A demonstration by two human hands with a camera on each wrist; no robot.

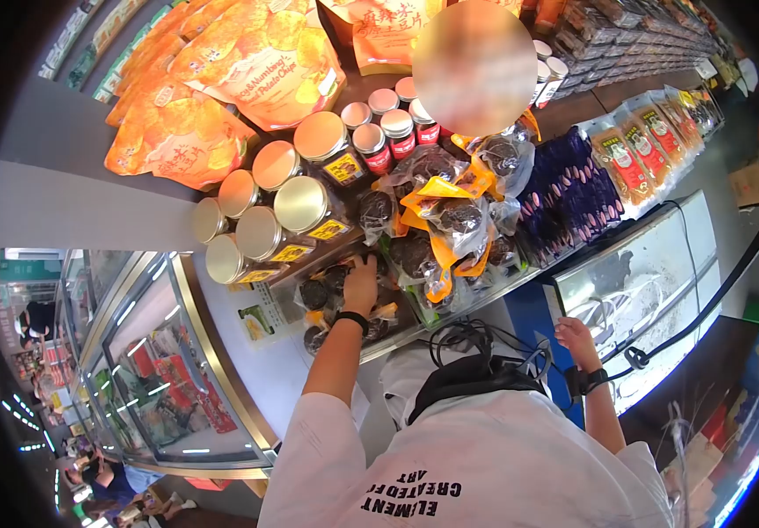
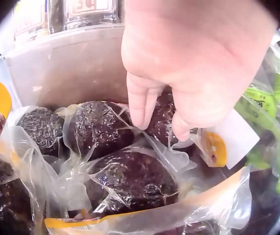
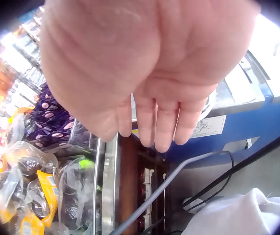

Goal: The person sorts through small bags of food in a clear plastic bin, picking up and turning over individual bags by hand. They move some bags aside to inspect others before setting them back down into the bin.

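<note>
My left hand [image 1: 361, 286] reaches down into a clear-walled bin [image 2: 66, 58] of dark brown, rounded food lumps sealed in clear plastic packs. In the left wrist view, its fingers and thumb straddle one dark vacuum-packed lump [image 2: 161, 117], pinching it from both sides; the hand hides part of that pack. Another sealed lump [image 2: 132, 178] lies just in front, and several more sit around it, some with orange labels. My right hand [image 1: 577, 343] hangs in the air by the shelf's front edge, its fingers extended and holding nothing, as the right wrist view [image 3: 159, 117] shows.
Lidded jars [image 1: 322, 136] stand behind the bin. A heap of orange-labelled packs [image 1: 459, 216] and purple packets [image 1: 569, 194] lie to the right. Dark cables [image 1: 485, 339] hang in front of the shelf; a glass display case [image 1: 164, 378] is at the left.
</note>
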